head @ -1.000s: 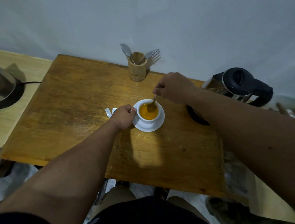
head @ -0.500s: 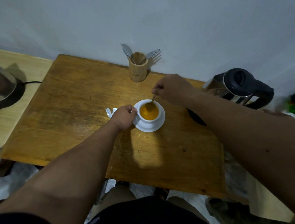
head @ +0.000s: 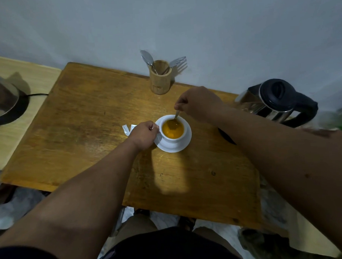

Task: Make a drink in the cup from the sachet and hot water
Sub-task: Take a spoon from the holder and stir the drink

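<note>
My right hand point(head: 199, 104) is closed in a pinch on the upper end of the spoon point(head: 175, 119), whose bowl sits in the orange liquid at the far side of the cup point(head: 173, 130). My left hand point(head: 144, 134) is curled tight at the cup's left side, where the handle should be; the handle itself is hidden, so I judge the grip by posture only. The cup stands upright on the white saucer point(head: 183, 144), which rests on the bench point(head: 83, 121).

Risks, working outward:

1. Liquid level. The drink reaches close to the rim. A wide or fast stir would likely push it over the edge onto the saucer and my left knuckles. If the water is hot, this is a scald hazard.
2. Spoon contact. The shaft leans on the far rim. Pressure there could tip the cup away from me or slide it on the saucer.
3. Saucer. It is unrestrained; only the left hand steadies the stack.
4. Torn sachet point(head: 128, 129). It lies just beside my left hand, on the bench. A spill would soak it.
5. Kettle point(head: 276, 102). It stands near my right forearm. A careless withdrawal of that arm could strike it.

The wooden utensil holder point(head: 160, 77) stands well apart and poses no hazard.
</note>
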